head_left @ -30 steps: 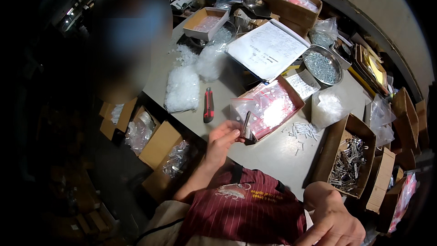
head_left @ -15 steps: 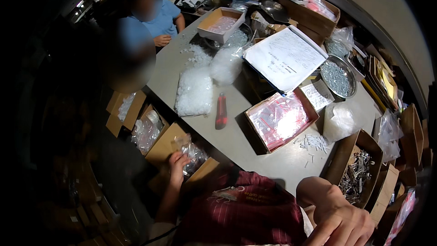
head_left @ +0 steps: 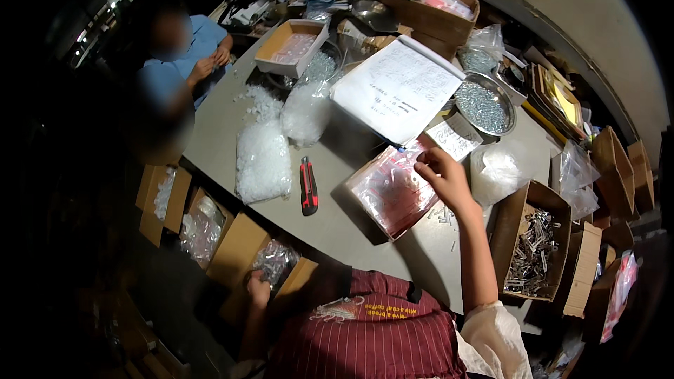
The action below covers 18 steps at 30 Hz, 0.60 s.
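Note:
My right hand (head_left: 447,177) reaches over an open box of small clear plastic bags with red edging (head_left: 390,189). Its fingers are bent and bunched together, and whatever may be between them is too small to make out. Low at the left, my left hand (head_left: 259,289) is by the near side of an open cardboard box (head_left: 242,242). Clear plastic packets (head_left: 276,262) lie in that box, right by its fingers. Those fingers are partly hidden, so their grip does not show.
A red and black box cutter (head_left: 308,187) and a bag of white plastic pieces (head_left: 263,163) lie on the table. Small metal parts fill a carton (head_left: 537,238) at right. A clipboard with papers (head_left: 397,88) is beyond the bags. A person in blue (head_left: 200,45) is at far left.
My right hand has moved from the near right, close to the camera, out over the box of bags. My left hand has shifted toward the carton's near side. The view has shifted too.

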### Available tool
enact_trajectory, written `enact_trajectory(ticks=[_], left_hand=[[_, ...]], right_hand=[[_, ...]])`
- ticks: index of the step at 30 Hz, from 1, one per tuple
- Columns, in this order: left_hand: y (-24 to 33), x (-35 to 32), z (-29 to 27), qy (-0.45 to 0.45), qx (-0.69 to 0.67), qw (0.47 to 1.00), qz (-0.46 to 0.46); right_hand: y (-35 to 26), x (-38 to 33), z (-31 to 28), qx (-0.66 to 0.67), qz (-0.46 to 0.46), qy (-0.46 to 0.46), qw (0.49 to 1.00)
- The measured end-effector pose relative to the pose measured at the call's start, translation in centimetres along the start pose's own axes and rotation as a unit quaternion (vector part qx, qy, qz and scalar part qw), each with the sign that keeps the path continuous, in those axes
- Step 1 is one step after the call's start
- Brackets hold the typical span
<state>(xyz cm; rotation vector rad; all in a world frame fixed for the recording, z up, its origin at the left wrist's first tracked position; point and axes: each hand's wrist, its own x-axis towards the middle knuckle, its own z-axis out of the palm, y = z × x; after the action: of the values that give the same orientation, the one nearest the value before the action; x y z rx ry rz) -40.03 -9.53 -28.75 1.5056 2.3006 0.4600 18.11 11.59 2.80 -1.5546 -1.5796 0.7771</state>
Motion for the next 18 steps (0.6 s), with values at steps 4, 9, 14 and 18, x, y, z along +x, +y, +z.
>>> enact_trajectory(ticks=[4,9,14,18], left_hand=[[8.8,3.1,-4.1,0.053,-0.3,0.953,0.007],[20.6,3.7,-10.9,0.032,-0.339,0.94,0.026],[28.6,4.4,-13.1,0.015,-0.359,0.911,0.201],[37.3,2.7,-13.2,-0.151,-0.514,0.818,0.211]], right_hand=[[10.1,-0.1,3.3,-0.296,-0.031,0.028,0.954],[6.9,0.1,2.2,-0.112,0.001,0.013,0.994],[2.7,-1.1,1.5,0.028,-0.082,0.051,0.995],[-1.4,-3.7,1.3,0.018,-0.236,-0.008,0.972]])
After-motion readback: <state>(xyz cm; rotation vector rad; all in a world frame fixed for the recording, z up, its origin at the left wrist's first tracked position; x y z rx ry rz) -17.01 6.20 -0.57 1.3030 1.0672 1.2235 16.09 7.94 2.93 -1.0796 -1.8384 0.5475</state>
